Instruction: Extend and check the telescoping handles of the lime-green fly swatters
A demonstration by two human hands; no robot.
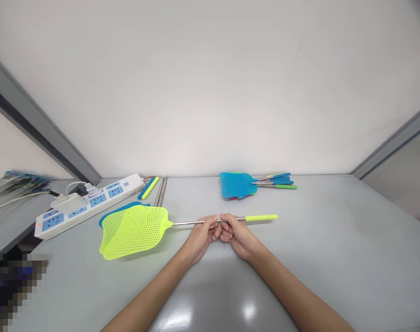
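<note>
A yellow-green fly swatter [135, 230] lies across in front of me, its perforated head to the left and its matching grip to the right. My left hand [203, 237] is closed on the thin metal rod. Right beside it, my right hand [238, 236] pinches the thicker part of the rod near the grip. The two hands meet at the fingertips. Partly hidden under the yellow-green head is a blue swatter head [108, 215]. A stack of fly swatters [238, 185], blue on top, lies farther back with handles pointing right.
A white power strip [121, 190] with plugs stands on the left of the grey table [334, 249]. Behind the swatter head lie blue and yellow-green grips [150, 188] and metal rods [160, 191]. A pale wall [210, 92] rises at the back edge.
</note>
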